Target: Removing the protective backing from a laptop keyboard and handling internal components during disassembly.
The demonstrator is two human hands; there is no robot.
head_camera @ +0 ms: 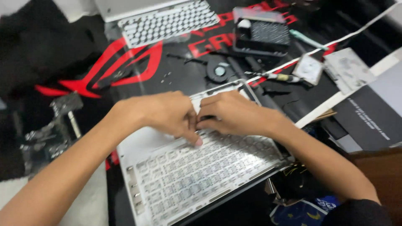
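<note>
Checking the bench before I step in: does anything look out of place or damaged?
Nothing looks broken. Both hands press on a stripped white keyboard frame, while loose screws and a small fan lie scattered on the black mat.

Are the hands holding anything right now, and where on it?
Both hands, left hand and right hand, pinch something small over the keyboard frame; what it is cannot be told.

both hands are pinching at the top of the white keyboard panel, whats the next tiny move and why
Probably a gentle lift with the left hand, steadied by the right hand: both sets of fingertips meet at one spot on the white keyboard panel, which lies flat; what they pinch is hidden.
</note>
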